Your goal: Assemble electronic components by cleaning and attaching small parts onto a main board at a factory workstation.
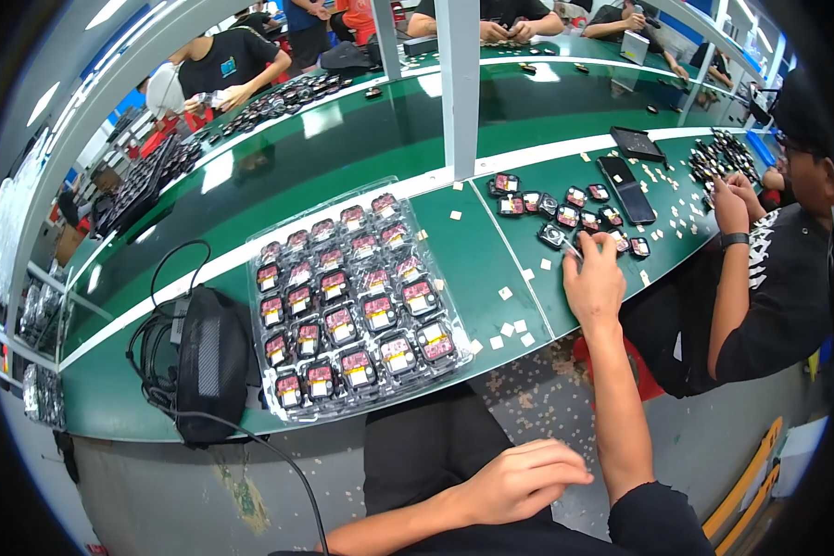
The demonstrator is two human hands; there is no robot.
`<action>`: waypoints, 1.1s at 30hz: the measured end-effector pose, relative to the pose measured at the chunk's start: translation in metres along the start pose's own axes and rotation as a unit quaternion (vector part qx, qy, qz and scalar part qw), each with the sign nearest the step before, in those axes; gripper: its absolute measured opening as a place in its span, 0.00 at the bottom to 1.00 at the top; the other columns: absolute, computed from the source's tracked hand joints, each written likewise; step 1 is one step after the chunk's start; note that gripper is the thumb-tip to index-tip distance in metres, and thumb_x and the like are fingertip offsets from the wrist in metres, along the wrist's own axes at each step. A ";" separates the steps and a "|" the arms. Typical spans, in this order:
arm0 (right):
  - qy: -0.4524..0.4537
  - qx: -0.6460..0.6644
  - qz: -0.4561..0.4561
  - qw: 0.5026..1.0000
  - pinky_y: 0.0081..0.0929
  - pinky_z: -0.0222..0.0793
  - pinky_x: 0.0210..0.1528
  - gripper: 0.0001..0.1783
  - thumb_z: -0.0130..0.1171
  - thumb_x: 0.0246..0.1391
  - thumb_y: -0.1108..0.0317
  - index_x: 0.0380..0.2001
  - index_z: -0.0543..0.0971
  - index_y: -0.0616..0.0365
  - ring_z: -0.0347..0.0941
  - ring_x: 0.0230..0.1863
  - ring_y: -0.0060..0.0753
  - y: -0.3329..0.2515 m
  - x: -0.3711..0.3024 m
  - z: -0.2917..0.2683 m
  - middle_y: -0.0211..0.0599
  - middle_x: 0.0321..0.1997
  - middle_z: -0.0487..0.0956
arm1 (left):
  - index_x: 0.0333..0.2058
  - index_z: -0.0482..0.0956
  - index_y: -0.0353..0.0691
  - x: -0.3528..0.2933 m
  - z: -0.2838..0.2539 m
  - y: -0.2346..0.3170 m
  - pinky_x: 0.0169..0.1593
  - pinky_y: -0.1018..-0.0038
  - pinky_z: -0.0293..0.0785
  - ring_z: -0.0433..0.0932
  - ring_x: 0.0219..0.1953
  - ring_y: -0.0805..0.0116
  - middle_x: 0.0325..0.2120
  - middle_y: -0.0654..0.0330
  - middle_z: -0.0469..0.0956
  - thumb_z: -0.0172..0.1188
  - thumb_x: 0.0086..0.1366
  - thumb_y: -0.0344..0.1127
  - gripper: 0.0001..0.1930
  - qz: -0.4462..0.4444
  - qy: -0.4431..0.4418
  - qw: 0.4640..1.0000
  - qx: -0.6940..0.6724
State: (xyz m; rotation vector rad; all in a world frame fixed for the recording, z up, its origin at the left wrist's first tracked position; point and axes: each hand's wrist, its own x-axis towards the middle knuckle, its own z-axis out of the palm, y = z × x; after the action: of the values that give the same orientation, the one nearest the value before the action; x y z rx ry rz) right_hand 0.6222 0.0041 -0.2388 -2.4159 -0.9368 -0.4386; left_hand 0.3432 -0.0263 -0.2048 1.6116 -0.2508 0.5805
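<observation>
My right hand [595, 285] reaches over the table to a loose group of small black square devices [566, 216] with red and white faces. Its fingers are curled down beside a black device with a round centre [552, 235]; a small pale bit shows at the fingertips, and what they grip is too small to make out. My left hand [526, 480] hovers above my lap, fingers loosely stretched, with nothing visible in it. Left of the group, a clear plastic tray [366, 394] holds rows of similar devices in its pockets.
A black pouch [215, 361] with cables stands left of the tray. A phone-like black slab [627, 190] and a black shallow box [638, 144] lie beyond the devices. Small pale squares [505, 293] are scattered about. A grey post [459, 88] rises ahead; a co-worker [760, 278] sits at right.
</observation>
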 end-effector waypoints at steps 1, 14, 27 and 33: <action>-0.014 -0.003 -0.020 1.000 0.51 0.78 0.39 0.18 0.60 0.61 0.60 0.52 0.79 0.53 0.82 0.36 0.57 -0.002 0.000 -0.002 0.41 0.56 0.74 | 0.44 0.84 0.32 -0.009 -0.004 -0.002 0.53 0.62 0.80 0.83 0.48 0.51 0.45 0.52 0.82 0.62 0.54 0.14 0.18 -0.015 0.007 1.000 0.002; -0.048 0.038 0.012 0.998 0.54 0.59 0.66 0.18 0.54 0.70 0.60 0.57 0.81 0.51 0.71 0.65 0.48 0.058 0.050 0.006 0.41 0.63 0.77 | 0.45 0.84 0.34 -0.082 -0.036 -0.023 0.48 0.68 0.81 0.83 0.43 0.57 0.43 0.54 0.83 0.61 0.59 0.16 0.15 -0.103 0.079 0.991 -0.018; -0.034 0.215 -0.218 0.951 0.51 0.61 0.69 0.17 0.58 0.66 0.67 0.57 0.81 0.50 0.70 0.65 0.51 -0.034 0.051 0.024 0.50 0.62 0.77 | 0.46 0.84 0.33 -0.085 -0.022 -0.029 0.47 0.68 0.80 0.83 0.42 0.57 0.42 0.53 0.83 0.62 0.62 0.17 0.13 -0.120 0.110 0.986 -0.020; -0.101 0.119 -0.013 0.988 0.49 0.65 0.65 0.21 0.51 0.71 0.56 0.61 0.79 0.50 0.69 0.65 0.59 0.027 0.125 0.049 0.48 0.61 0.78 | 0.46 0.84 0.33 -0.088 -0.026 -0.025 0.47 0.68 0.80 0.83 0.42 0.57 0.42 0.53 0.83 0.61 0.63 0.17 0.13 -0.130 0.118 0.984 -0.006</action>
State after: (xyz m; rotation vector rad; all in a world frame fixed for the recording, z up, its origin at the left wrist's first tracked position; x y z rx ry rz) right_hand 0.7353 0.0811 -0.2302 -2.2591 -1.0442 -0.0848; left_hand 0.2751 -0.0131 -0.2697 1.5170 0.1316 0.5596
